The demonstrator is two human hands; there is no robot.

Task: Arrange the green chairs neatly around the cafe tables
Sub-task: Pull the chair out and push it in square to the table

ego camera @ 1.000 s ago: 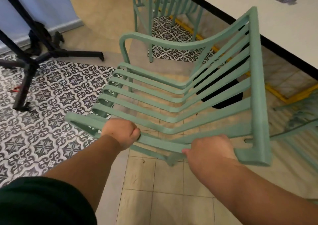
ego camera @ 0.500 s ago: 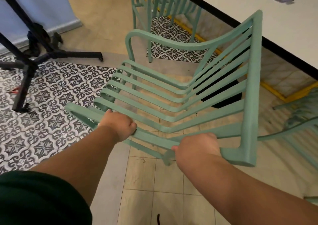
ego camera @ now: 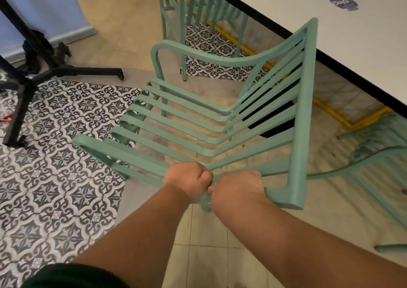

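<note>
Head view: looking down at a tiled cafe floor, both bare arms reaching out in front.
Floor (ego camera: pixel 211 265): plain beige tiles under the arms, black-and-white patterned tiles off to the left and a patch further up. Same as half a second ago, just framed a bit differently.
Table (ego camera: pixel 352 37): white top with a dark edge, top right corner, purple sticker (ego camera: pixel 343 2) on it. Hasn't budged.
Held green chair (ego camera: pixel 220 120): slatted seat and back, tipped so the back rail points up toward the table edge, close beside it but I can't tell if it touches. Compared with the earlier frames it sits a touch more to the right, with its far armrest loop nearer the middle of the shot.
Other green chairs: one (ego camera: pixel 189 8) tucked at the table up top, another (ego camera: pixel 378 155) blurry at the right edge.
Black stand (ego camera: pixel 44 67): legs sprawled over the patterned tiles on the left, well apart from the chair.
Left hand (ego camera: pixel 189 181): fist closed round the near armrest bar. This is the big change, it slid right along the bar and is now touching the other hand.
Right hand (ego camera: pixel 236 187): also wrapped tight on that same bar, next to the corner where it meets the back rail. Pretty much where it was.
</note>
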